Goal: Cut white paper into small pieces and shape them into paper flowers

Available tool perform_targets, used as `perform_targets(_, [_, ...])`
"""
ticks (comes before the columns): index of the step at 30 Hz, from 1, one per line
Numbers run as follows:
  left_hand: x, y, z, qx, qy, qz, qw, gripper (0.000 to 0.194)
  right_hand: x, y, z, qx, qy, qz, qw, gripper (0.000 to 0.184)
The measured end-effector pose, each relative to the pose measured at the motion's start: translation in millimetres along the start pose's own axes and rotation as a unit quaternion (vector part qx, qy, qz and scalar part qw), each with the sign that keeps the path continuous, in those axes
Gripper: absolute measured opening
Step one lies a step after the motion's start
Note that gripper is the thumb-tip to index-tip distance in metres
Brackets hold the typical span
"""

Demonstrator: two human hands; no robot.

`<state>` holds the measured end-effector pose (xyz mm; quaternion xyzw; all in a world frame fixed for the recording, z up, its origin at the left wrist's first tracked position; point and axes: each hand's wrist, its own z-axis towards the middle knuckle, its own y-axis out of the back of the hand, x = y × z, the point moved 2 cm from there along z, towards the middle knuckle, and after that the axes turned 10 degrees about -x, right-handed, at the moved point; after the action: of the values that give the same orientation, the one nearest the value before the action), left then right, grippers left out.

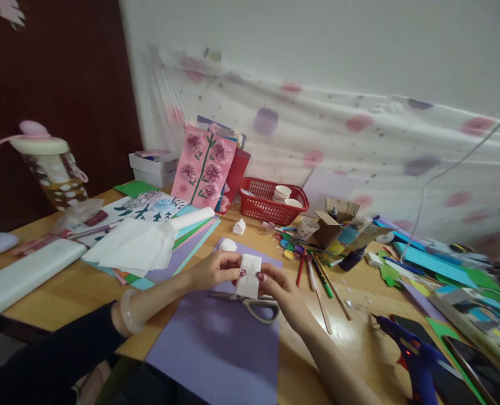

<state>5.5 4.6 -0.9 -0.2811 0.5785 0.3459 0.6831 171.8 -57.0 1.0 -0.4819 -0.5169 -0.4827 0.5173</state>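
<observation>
Pinching fingers: left hand (218, 270) and right hand (284, 288) grip white paper (251, 264) by opposite edges, likely steadying it.
Scissors (250, 307): on purple sheet (224, 360), seemingly for easy reach.

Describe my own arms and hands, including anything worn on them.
The left arm has a dark sleeve ending at the forearm and a pale, round bangle near the wrist. The right arm shows neither. The left hand and right hand have dark reddish, shiny thumbnails.

Scissors (267, 321) — partly hidden; glue gun (420, 365) — cut off.
</observation>
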Motion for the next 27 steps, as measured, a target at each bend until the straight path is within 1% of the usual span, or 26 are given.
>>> perform_targets(2, [2, -2.6, -1, -0.008, 0.000, 0.027, 1.000, 0.015, -4, -1, 1, 0.004, -0.006, 0.041, 0.999, 0.033])
perform_targets(4, [4, -4.2, -1, -0.019, 0.008, 0.034, 0.999, 0.015, -9, -1, 3, -0.017, 0.003, 0.061, 0.998, 0.032])
perform_targets(7, [6, -5.8, 0, -0.032, 0.032, -0.010, 0.999, 0.016, -13, 1, 4, -0.056, 0.029, 0.058, 0.996, 0.031])
perform_targets(10, [5, -6.5, 0, -0.047, 0.046, -0.062, 0.996, 0.020, -14, 2, 4, -0.067, 0.041, 0.061, 0.995, 0.027])
perform_targets(13, [3, -6.9, 1, -0.057, 0.047, -0.110, 0.991, 0.020, -13, 3, 3, -0.076, 0.043, 0.084, 0.993, 0.024])
perform_targets(17, [3, -7.7, 0, -0.067, 0.065, -0.171, 0.981, 0.016, -12, 3, 3, -0.081, 0.027, 0.126, 0.988, 0.017])
perform_targets(21, [2, -9.1, -1, -0.069, 0.070, -0.189, 0.977, 0.012, -11, 2, 4, -0.075, 0.015, 0.162, 0.984, 0.015])
perform_targets(27, [4, -8.5, 0, -0.071, 0.073, -0.184, 0.978, 0.011, -15, 6, 3, -0.077, 0.018, 0.127, 0.989, 0.012])
